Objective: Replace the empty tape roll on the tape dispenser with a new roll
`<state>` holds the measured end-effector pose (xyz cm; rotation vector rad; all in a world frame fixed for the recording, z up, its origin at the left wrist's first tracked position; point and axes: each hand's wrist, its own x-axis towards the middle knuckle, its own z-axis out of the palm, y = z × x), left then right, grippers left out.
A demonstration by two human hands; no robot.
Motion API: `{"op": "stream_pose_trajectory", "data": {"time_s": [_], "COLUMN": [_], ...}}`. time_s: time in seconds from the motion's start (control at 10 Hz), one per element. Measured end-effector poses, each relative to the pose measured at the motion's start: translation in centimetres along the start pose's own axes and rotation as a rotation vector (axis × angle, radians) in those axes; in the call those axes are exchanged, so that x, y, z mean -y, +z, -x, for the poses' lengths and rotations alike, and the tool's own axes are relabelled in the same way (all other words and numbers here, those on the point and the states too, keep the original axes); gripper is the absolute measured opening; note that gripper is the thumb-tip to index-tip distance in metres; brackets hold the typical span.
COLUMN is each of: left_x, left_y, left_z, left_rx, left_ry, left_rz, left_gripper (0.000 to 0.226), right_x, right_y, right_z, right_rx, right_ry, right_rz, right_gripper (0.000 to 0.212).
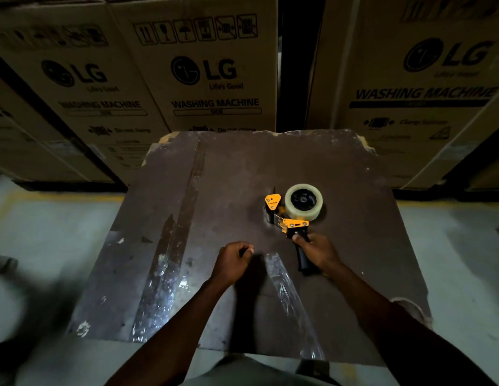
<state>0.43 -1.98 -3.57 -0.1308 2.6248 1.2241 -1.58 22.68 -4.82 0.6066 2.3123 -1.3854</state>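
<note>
- The right hand (320, 253) has its grip closed round the black handle (302, 259) of the dispenser (287, 218); the thumb lies along the handle's upper end.
- The dispenser lies on the brown bench (234, 174), its orange frame reaching up and away from the grip.
- A full roll (304, 202) of clear tape sits on the dispenser's hub, just beyond the grip.
- The orange front plate (272, 201) stands to the left of the roll.
- The left hand (233, 263) hovers to the left of the grip, fingers curled with the tips together; whether they pinch anything cannot be told.
- A strip (291, 299) of clear tape lies on the bench between the two forearms, running from near the grip toward the person.
- Cartons (203, 68) marked LG stand behind the bench.
</note>
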Motion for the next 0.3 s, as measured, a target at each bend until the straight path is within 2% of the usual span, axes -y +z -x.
{"op": "stream_pose_trajectory", "data": {"time_s": [0.1, 0.3], "left_x": [0.5, 0.8], "left_y": [0.7, 2.8], "left_z": [0.3, -0.4], "left_rx": [0.059, 0.056], "left_ry": [-0.008, 0.015], "left_rz": [-0.048, -0.074], "left_gripper": [0.012, 0.011], "right_x": [-1.5, -5.8], "right_y": [-0.1, 0.4], "right_z": [1.5, 5.3], "right_rx": [-0.136, -0.235], "right_ry": [-0.048, -0.091], "right_rz": [0.064, 0.097], "right_gripper": [0.037, 0.051]}}
